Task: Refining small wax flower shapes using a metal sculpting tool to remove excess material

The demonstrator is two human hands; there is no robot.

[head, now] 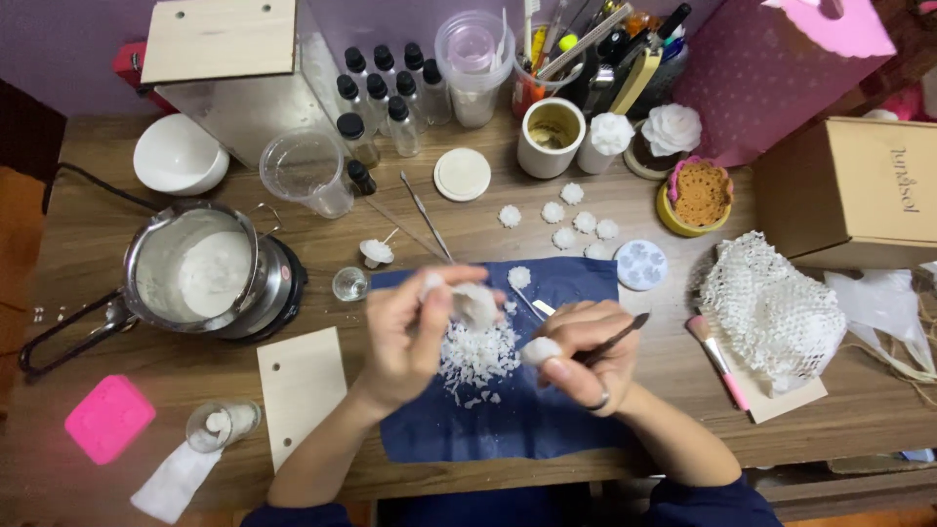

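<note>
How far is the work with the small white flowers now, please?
Done: several small white flowers lie finished on the table. In hand: the left hand holds a white piece; the right hand holds a white lump and a thin tool. Left: white flakes on the blue cloth.

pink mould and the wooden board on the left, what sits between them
In the head view, a small clear glass with white bits inside stands between the pink mould and the wooden board, above a white wipe.
</note>
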